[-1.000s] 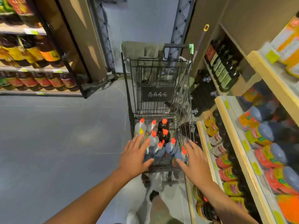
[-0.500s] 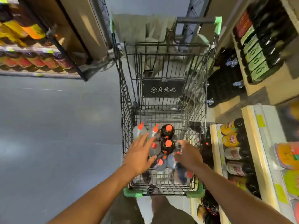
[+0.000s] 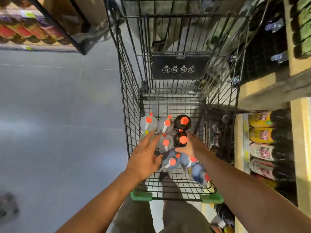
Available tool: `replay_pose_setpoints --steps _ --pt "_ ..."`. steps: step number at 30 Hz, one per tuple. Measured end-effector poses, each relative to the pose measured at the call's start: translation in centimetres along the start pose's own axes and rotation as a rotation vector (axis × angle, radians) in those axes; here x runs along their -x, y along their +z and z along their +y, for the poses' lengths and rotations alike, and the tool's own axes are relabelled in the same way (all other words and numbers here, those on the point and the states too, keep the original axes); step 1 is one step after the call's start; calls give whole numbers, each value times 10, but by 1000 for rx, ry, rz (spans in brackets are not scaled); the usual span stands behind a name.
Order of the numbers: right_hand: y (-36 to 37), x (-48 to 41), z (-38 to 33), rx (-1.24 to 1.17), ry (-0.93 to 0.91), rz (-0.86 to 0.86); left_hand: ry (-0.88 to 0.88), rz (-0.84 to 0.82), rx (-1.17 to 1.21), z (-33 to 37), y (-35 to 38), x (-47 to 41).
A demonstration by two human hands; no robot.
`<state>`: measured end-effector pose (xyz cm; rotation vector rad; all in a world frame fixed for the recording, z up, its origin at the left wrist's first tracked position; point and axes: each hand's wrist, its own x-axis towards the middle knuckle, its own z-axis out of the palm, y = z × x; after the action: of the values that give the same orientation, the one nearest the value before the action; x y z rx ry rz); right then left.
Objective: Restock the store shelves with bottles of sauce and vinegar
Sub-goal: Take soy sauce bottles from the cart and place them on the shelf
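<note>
Both my hands are down in the wire cart [image 3: 129,105]: my left hand [image 3: 144,157] hovers with fingers spread and empty over the clear orange-capped bottles [image 3: 165,143], while my right hand [image 3: 188,145] curls round a dark bottle [image 3: 180,140], I judge to lift it out. Farther off, a black placard [image 3: 179,67] carries four prohibition symbols, and the shelf bottles' [image 3: 260,133] labels are too blurred to read.
</note>
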<state>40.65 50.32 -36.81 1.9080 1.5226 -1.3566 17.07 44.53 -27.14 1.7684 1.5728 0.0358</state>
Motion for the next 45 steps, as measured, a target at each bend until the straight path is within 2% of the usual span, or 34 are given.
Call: replay_pose_setpoints --steps 9,17,24,30,37,41,45 --pt "17 -20 9 18 23 112 -45 -10 34 -11 6 -8" --pt "11 -18 15 -24 -64 176 -63 -32 47 -15 8 -1" --pt "-19 26 12 -18 -142 281 -94 -63 148 -12 4 -5" --pt "-71 77 13 -50 -308 253 -82 -81 232 4 -12 -18" --pt "-142 144 1 -114 -510 179 -42 -32 430 30 -44 -33" --pt "-166 160 -10 -310 -590 120 -49 -17 606 59 -69 -44" --pt "-175 172 -31 -523 -633 79 -208 -98 1054 96 -88 -50"
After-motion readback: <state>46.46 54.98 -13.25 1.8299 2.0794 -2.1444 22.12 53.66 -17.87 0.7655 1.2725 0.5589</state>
